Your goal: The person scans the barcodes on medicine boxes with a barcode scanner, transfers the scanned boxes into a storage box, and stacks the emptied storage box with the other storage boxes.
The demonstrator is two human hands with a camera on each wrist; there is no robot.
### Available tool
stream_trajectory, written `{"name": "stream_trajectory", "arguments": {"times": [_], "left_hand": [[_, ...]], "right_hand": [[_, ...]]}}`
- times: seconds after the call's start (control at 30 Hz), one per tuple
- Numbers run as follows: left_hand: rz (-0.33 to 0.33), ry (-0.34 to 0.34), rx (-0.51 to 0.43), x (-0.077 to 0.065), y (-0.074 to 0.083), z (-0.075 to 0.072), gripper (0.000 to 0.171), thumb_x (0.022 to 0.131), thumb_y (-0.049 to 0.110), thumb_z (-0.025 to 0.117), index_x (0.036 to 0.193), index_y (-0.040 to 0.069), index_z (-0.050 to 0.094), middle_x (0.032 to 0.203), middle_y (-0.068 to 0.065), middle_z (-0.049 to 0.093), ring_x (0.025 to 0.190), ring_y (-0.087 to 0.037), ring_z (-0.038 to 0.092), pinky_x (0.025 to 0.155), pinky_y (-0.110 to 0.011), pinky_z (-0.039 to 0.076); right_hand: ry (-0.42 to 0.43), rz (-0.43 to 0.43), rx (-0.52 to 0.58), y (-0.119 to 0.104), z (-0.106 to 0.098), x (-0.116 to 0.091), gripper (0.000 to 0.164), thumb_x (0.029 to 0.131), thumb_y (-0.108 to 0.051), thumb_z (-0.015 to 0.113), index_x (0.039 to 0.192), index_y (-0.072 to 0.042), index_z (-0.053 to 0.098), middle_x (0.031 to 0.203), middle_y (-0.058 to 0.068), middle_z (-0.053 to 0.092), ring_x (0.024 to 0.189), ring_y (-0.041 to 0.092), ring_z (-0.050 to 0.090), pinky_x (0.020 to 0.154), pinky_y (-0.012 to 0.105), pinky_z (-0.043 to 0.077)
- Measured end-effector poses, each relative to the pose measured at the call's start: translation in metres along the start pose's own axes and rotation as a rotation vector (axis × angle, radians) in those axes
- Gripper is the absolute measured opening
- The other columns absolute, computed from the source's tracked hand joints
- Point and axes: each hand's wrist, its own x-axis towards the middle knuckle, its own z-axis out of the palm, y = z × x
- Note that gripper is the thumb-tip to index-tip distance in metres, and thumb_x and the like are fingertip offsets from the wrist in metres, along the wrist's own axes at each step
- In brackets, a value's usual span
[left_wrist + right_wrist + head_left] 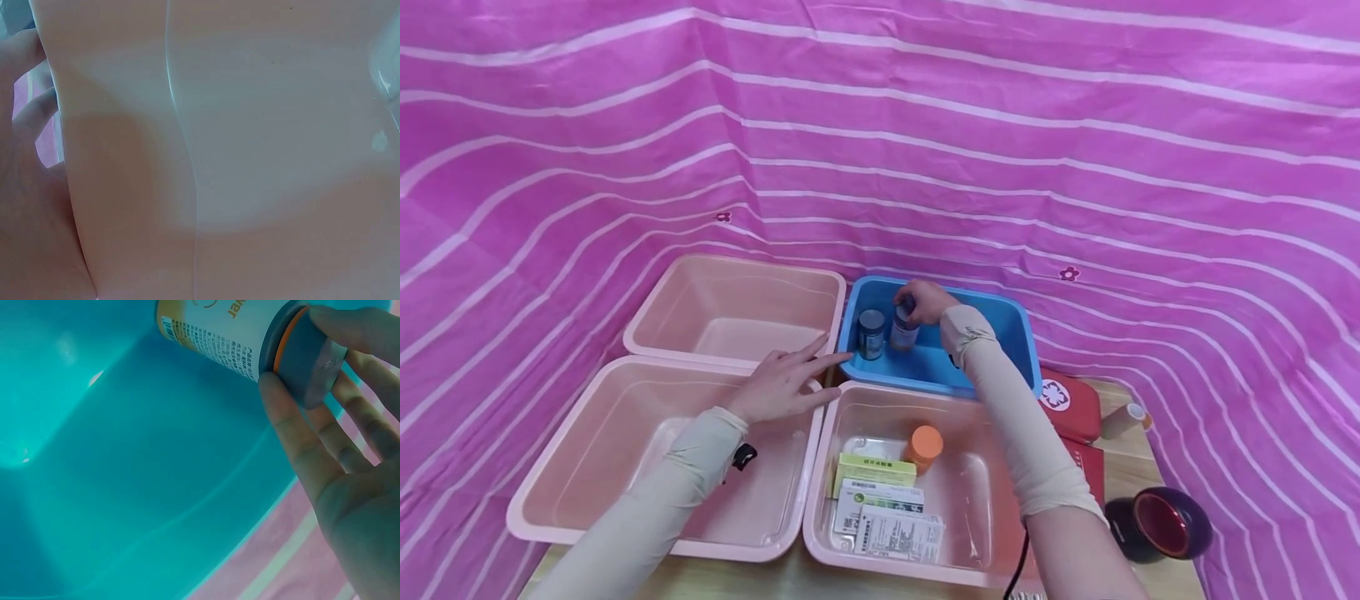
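Observation:
In the blue bin [940, 379] my right hand [927, 302] grips a supplement bottle [904, 333] by its dark cap. The right wrist view shows thumb and fingers around that cap [312, 359], above a white and yellow label [219, 337]. A second dark-lidded bottle [871, 335] stands just left of it in the same bin. My left hand [784, 383] lies with fingers spread over the place where the bins meet, nearest the rims. In the left wrist view a pink bin wall [125, 187] fills most of the picture and partly hides the fingers.
Medicine boxes [874, 472] and an orange-capped bottle [925, 446] lie in the front right pink bin [887, 569]. Two more pink bins [737, 262] stand at left. A red first-aid case [1071, 406], a white cylinder [1123, 419] and a dark round object [1172, 522] sit right.

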Motion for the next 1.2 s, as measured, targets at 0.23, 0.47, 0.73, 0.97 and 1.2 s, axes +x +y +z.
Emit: {"name": "stream_trajectory", "arguments": {"times": [0.23,0.47,0.73,0.97,1.2], "left_hand": [[-0.014,-0.008,-0.016,0.001,0.001,0.0,0.066,0.096,0.061,0.059,0.157,0.044,0.039,0.171,-0.009,0.023,0.147,-0.034,0.045,0.11,-0.056,0.038],[-0.016,-0.02,-0.015,0.002,0.003,0.0,0.067,0.097,0.062,0.058,0.157,0.043,0.038,0.172,-0.008,0.021,0.147,-0.034,0.045,0.111,-0.056,0.038],[-0.045,-0.029,-0.011,0.002,-0.004,0.001,0.067,0.096,0.064,0.057,0.157,0.046,0.036,0.172,-0.007,0.019,0.147,-0.035,0.044,0.113,-0.055,0.036],[-0.036,-0.018,-0.003,0.001,-0.011,-0.002,0.068,0.096,0.063,0.057,0.158,0.044,0.037,0.171,-0.011,0.022,0.14,-0.036,0.053,0.112,-0.058,0.037],[-0.043,-0.028,-0.004,0.001,-0.015,-0.006,0.068,0.096,0.062,0.058,0.158,0.044,0.036,0.172,-0.01,0.019,0.138,-0.034,0.055,0.113,-0.059,0.036]], "right_hand": [[-0.014,-0.003,-0.094,-0.002,0.016,0.02,0.037,0.087,-0.002,0.075,0.124,-0.004,0.07,0.115,0.015,0.07,0.106,0.029,0.064,0.098,0.043,0.054],[-0.014,0.003,-0.096,0.009,0.032,0.024,0.038,0.087,-0.002,0.076,0.125,-0.004,0.071,0.117,0.014,0.07,0.11,0.029,0.063,0.101,0.043,0.054],[0.012,0.013,0.019,0.011,0.022,0.019,0.037,0.09,-0.002,0.071,0.127,-0.004,0.07,0.126,0.016,0.069,0.118,0.033,0.063,0.103,0.045,0.053],[0.055,-0.046,0.213,-0.006,-0.006,-0.008,0.042,0.093,-0.009,0.074,0.134,-0.005,0.065,0.136,0.017,0.065,0.127,0.033,0.06,0.106,0.047,0.051],[0.136,-0.145,0.295,-0.033,-0.022,-0.079,0.039,0.092,-0.012,0.077,0.13,-0.01,0.068,0.129,0.008,0.067,0.119,0.027,0.063,0.1,0.046,0.056]]}}
